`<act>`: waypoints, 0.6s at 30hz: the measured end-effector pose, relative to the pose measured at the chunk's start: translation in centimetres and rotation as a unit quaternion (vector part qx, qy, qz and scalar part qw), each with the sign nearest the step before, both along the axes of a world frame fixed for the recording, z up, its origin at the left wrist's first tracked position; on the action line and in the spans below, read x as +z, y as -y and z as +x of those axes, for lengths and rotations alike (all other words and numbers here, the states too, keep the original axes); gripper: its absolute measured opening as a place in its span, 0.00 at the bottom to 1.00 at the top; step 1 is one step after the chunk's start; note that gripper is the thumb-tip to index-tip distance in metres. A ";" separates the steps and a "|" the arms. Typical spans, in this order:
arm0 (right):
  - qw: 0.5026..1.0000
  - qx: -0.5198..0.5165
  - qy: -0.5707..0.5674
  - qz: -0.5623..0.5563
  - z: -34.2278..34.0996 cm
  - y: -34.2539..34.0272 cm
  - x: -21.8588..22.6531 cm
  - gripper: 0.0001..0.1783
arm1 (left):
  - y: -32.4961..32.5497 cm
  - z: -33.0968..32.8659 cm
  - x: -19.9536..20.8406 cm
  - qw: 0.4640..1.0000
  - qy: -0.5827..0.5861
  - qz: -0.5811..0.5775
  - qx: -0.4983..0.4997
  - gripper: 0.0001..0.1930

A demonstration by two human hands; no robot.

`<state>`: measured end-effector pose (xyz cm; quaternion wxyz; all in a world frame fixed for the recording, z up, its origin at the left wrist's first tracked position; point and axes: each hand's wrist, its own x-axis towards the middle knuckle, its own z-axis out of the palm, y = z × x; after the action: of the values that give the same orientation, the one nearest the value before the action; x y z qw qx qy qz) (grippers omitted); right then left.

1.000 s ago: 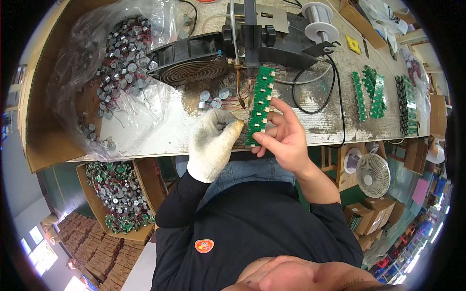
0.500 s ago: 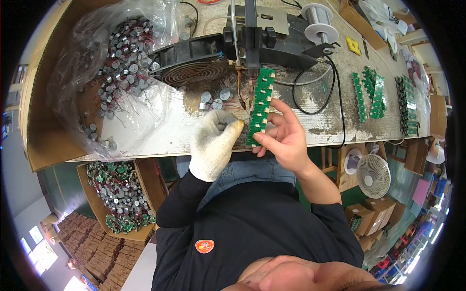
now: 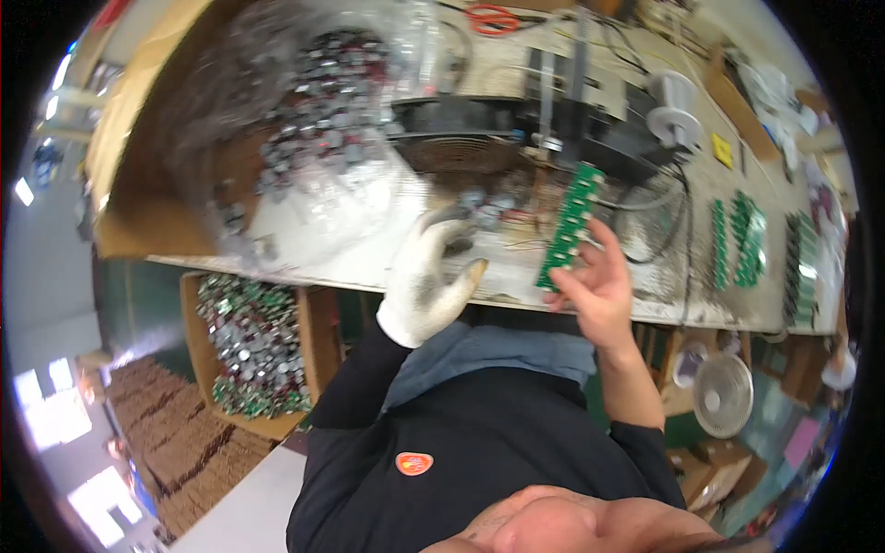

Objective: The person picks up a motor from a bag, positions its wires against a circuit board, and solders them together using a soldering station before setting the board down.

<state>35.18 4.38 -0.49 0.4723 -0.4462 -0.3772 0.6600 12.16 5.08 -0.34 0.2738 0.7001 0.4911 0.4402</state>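
My right hand (image 3: 601,293) grips the lower end of a long green circuit board strip (image 3: 570,224), with pale components along it. The strip is tilted, its far end close to the black soldering stand (image 3: 576,120). My left hand (image 3: 426,281), in a whitish glove, has its fingers apart over the table's front part and holds nothing that I can see. Just beyond its fingertips lie a few small round metal parts (image 3: 489,205) with thin wires, blurred here. A large pile of similar metal parts (image 3: 336,101) lies in a clear plastic bag at the far left.
A black fan unit (image 3: 461,134) stands behind my hands, with a wire spool (image 3: 673,115) to its right. More green board strips (image 3: 749,240) lie at the right. A cardboard box (image 3: 309,346) of wired parts stands below the table's left edge. Red-handled scissors (image 3: 493,18) lie far back.
My left hand has come away from the board strip and its fingers have spread. The right hand still holds the strip. The whole view has shifted, and the scene sits further right and lower.
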 end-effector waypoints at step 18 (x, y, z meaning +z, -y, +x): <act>0.998 -0.017 0.052 0.042 -0.3 0.1 -0.3 0.37 | -6.8 -11.5 1.3 0.907 -0.311 -0.072 0.274 0.16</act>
<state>34.89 4.24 -0.83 0.4816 -0.4655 -0.4212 0.6116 0.62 11.87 0.95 0.0255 0.6179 0.7541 0.2211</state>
